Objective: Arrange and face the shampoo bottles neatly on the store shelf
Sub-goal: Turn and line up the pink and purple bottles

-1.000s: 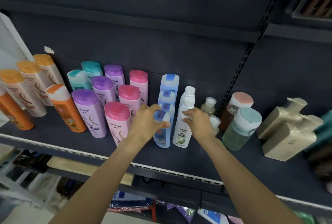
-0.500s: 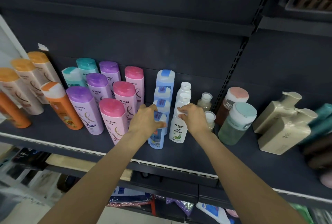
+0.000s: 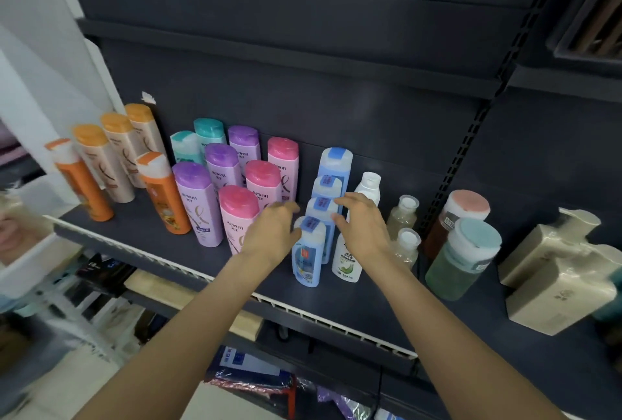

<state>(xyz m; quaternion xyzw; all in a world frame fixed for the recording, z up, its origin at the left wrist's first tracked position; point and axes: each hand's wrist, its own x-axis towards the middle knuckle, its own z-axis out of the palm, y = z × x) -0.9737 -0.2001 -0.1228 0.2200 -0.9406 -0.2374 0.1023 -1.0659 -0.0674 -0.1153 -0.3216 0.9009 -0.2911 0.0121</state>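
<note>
A row of several blue shampoo bottles (image 3: 335, 163) runs front to back on the dark shelf (image 3: 367, 305). The front blue bottle (image 3: 307, 259) stands upright, its cap uncovered. My left hand (image 3: 271, 234) touches that bottle's left side with fairly straight fingers. My right hand (image 3: 363, 226) reaches from the right, fingertips against the blue bottles behind the front one. It hides the top of a white bottle (image 3: 347, 261); a second white bottle (image 3: 368, 184) stands behind. Pink (image 3: 237, 214), purple (image 3: 198, 200), teal (image 3: 208, 131) and orange-capped (image 3: 116, 153) bottles stand in rows to the left.
Two small clear bottles (image 3: 404, 214) stand right of the white ones, beside a shelf upright (image 3: 471, 140). Further right are a brown jar (image 3: 461, 214), a green jar (image 3: 464, 258) and beige pump bottles (image 3: 558, 288). A white price rail (image 3: 296, 310) edges the shelf. Goods lie on the lower shelf.
My left hand has come off the front blue bottle's cap and now lies at its side. My right hand left the white bottle's cap and moved to the blue row.
</note>
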